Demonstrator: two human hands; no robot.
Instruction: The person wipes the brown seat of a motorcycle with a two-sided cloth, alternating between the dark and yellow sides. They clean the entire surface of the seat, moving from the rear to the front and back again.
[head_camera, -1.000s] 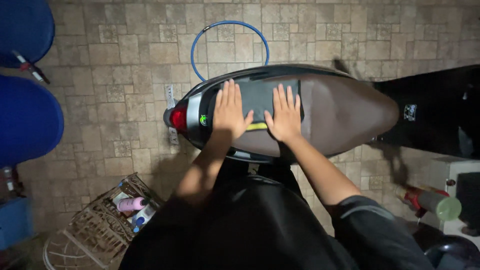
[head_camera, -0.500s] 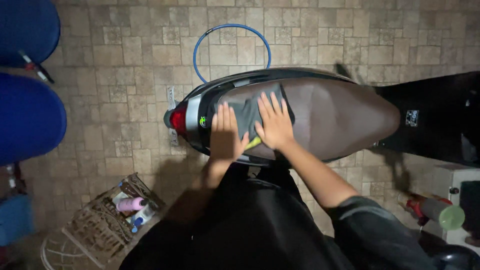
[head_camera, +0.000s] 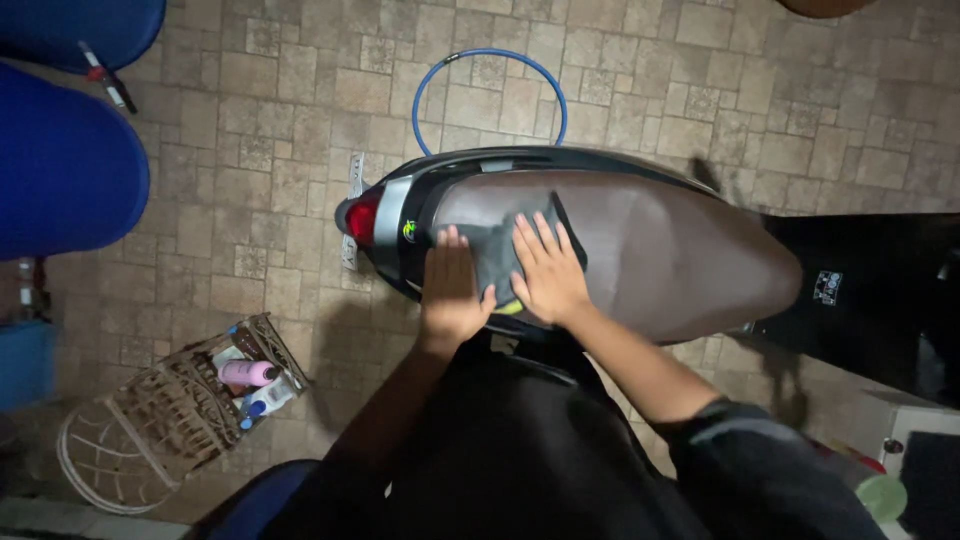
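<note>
Both hands lie flat, fingers spread wide and gripping nothing, pressing a dark grey cloth (head_camera: 497, 255) down on the brown scooter seat (head_camera: 640, 250). The left hand (head_camera: 455, 290) covers the cloth's near-left edge with its palm partly on the seat's rim; the right hand (head_camera: 545, 272) sits just beside it, over the cloth's middle, thumbs nearly touching. A sliver of yellow-green shows under the right palm, probably the cloth's other face or its hem.

The cloth is bunched between the two hands rather than spread out, so a push from only one palm could roll it up and leave bare skin dragging on the seat. The seat slopes off past the left hand toward the red tail light (head_camera: 360, 220) and the black rear trim (head_camera: 420, 195); too much sideways pressure there could carry the cloth over the edge and down to the tiled floor (head_camera: 250, 150), where it would likely pick up grit that may scratch the seat.

Farther out from the left hand stand a wire basket (head_camera: 190, 400) of bottles and, beyond the seat, a blue hose loop (head_camera: 487, 60); both are well apart from the hands.
</note>
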